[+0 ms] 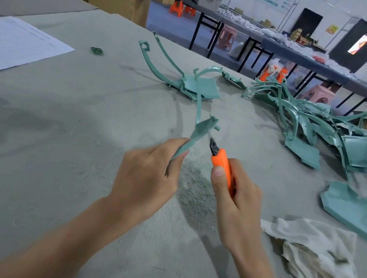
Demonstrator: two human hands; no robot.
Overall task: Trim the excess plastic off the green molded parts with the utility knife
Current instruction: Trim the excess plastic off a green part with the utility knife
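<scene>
Grey cloth-covered worktable (pixel 61 147). Near right: crumpled rag (pixel 316 254). Centre: left hand (pixel 145 175) pinching one green molded part (pixel 200 129) above the table; right hand (pixel 237 198) wrapped round orange utility knife (pixel 221 164), blade just beside the part's edge. Beyond, right: heap of green parts (pixel 314 122). Far left: paper sheet (pixel 16 44).

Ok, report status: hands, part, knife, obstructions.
Left hand grips green part. Right hand grips utility knife, blade by part's edge; contact blurred. Rag and parts pile off right, apart from the cut.
</scene>
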